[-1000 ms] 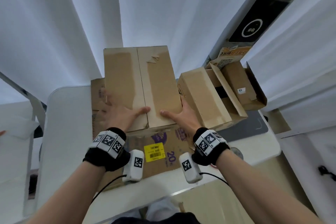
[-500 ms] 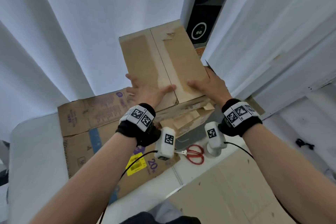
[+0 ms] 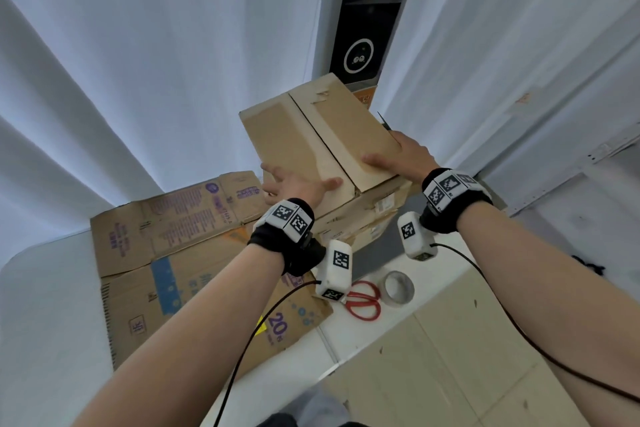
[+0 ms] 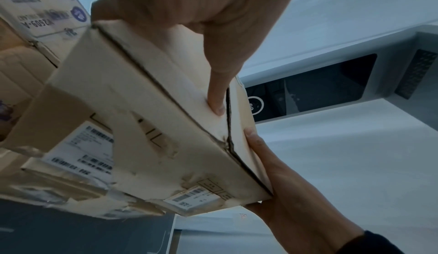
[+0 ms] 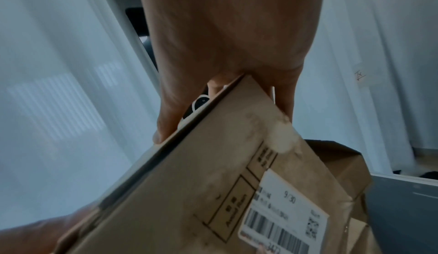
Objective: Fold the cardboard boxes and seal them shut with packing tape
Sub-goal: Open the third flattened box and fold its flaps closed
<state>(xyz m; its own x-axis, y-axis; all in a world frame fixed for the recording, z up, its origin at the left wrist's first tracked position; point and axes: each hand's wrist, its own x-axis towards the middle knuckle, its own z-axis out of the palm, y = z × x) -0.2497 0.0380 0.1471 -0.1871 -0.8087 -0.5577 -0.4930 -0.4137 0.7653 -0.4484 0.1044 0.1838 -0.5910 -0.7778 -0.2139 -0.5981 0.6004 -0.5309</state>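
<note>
A brown cardboard box [image 3: 311, 135] with its two top flaps folded shut is held tilted in the air at the centre of the head view. My left hand [image 3: 294, 184] grips its near left edge, thumb lying on the left flap [image 4: 166, 82] beside the seam, fingers down the side. My right hand [image 3: 401, 158] grips the near right corner [image 5: 249, 89], thumb on top. A dark gap runs along the seam. A roll of packing tape [image 3: 399, 288] and red scissors [image 3: 363, 303] lie on the table's near right part.
Under the held box sits another worn box [image 3: 367, 215] with shipping labels. Flattened printed cardboard sheets [image 3: 173, 225] cover the white table [image 3: 41, 305] at left. White curtains hang behind, with a black panel [image 3: 367, 10] between them. The floor is at lower right.
Both hands have lifted the closed box off the flat cardboard and carried it to the right, above the other box. The tape roll and scissors have come into view.
</note>
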